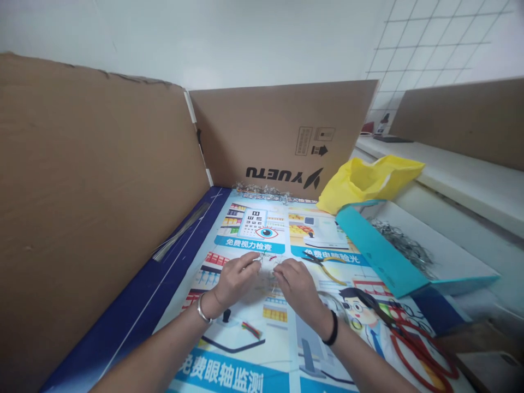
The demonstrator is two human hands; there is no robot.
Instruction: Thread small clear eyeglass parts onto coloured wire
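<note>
My left hand (240, 277), with a silver bangle at the wrist, is closed in a pinch over the middle of the printed sheet (282, 341). Facing it, my right hand (298, 286), with a black band at the wrist, pinches too. Thin wire (268, 268) shows faintly between the fingertips of both hands; its exact shape is blurred. Pliers (335, 274) with yellow handles lie just beyond my right hand. A coil of pale wire (333, 300) is partly hidden beside my right wrist. Scissors (415, 341) with red handles lie to the right of my right forearm.
Cardboard walls (262, 125) stand at the back and left. A teal box (385, 256) at the right holds a tangle of wire pieces (405, 245), with a yellow bag (368, 177) behind it. More wire pieces (266, 191) lie along the back; thin strips (180, 232) lie at left.
</note>
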